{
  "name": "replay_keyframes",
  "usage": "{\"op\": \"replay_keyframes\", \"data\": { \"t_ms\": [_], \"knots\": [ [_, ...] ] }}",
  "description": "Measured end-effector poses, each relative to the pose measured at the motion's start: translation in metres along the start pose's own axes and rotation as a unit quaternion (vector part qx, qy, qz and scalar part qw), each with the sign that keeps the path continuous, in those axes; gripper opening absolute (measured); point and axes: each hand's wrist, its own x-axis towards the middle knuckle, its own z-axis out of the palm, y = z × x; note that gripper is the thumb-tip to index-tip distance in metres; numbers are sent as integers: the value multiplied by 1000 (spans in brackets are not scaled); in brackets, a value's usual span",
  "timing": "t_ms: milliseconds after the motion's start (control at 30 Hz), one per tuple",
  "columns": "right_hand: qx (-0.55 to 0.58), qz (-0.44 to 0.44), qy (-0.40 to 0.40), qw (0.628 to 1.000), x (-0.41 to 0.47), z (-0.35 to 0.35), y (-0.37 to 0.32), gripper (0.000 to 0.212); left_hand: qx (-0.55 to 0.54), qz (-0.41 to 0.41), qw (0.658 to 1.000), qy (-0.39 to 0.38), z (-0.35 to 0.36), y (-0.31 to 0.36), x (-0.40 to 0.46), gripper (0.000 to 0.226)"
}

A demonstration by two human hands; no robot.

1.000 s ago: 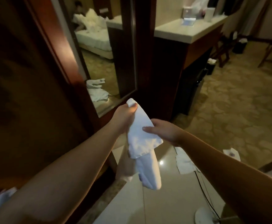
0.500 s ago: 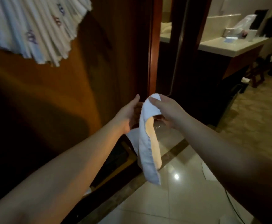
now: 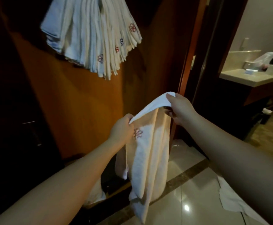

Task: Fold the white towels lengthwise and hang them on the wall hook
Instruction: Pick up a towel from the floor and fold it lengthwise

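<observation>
Dim warm light, left side near black, point glare on the glossy floor tiles (image 3: 187,208), soft motion blur overall, wide-angle bending at edges.

held towel (image 3: 150,153): white, small pink flower
hanging towels (image 3: 92,38): white, red and blue flowers
wall (image 3: 77,101): orange-brown wood
floor (image 3: 189,192): shiny pale tiles, brown stripe

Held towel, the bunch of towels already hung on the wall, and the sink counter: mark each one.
held towel (image 3: 150,156), head view, on its hanging middle below the flower mark.
hung towels (image 3: 90,38), head view, on the middle of the fanned bunch.
sink counter (image 3: 249,77), head view, on its bare pale top.
</observation>
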Motion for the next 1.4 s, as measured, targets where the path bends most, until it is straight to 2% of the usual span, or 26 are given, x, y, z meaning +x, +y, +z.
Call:
{"op": "replay_keyframes", "data": {
  "t_ms": [100,233,300,367,400,500,567,633,700,733,800,933,1033,1133,1267,1333,1400],
  "knots": [
    [7,1,35,999,5,0,-11,9,61,-25,998,18,-32,-19,2,20],
    [-13,41,45,998,9,-6,-13,19,62,-46,997,20,-69,-29,1,16],
    [-27,37,17,999,10,-7,-11,37,44,-43,998,26,-83,-29,0,13],
    [-48,-7,-18,999,9,-9,-10,54,14,-45,999,22,-95,-28,0,12],
    [-70,-33,-46,996,10,-10,-10,51,0,-48,999,19,-101,-29,0,12],
    [-155,-88,-159,971,9,-15,-12,24,-31,-58,997,32,-118,-30,1,12],
    [-223,-118,-200,947,10,-17,-14,26,-51,-54,997,30,-128,-30,2,12],
    [-316,-169,-175,917,11,-16,-16,28,-48,-44,998,17,-137,-29,3,12],
    [-359,-223,-102,901,13,-14,-20,8,-10,-31,999,5,-147,-29,5,10],
    [-353,-240,-72,901,14,-12,-21,6,18,-22,1000,0,-152,-29,7,10],
    [-344,-260,-32,902,15,-10,-23,18,94,-8,995,-14,-163,-33,10,11],
    [-303,-268,26,914,22,-11,-26,19,242,-47,969,-26,-181,-51,10,16],
    [-300,-278,34,912,32,-11,-29,31,265,-54,962,-29,-189,-63,8,24],
    [-294,-240,25,925,39,-15,-26,27,225,-65,972,-20,-198,-68,7,22],
    [-277,-223,21,934,43,-22,-24,33,135,-85,987,-39,-207,-80,6,14],
    [-269,-219,18,938,43,-26,-24,37,14,-107,994,-36,-208,-84,4,8],
    [-233,-198,15,952,43,-29,-23,39,-160,-130,978,-13,-205,-87,3,13]
  ]
}}
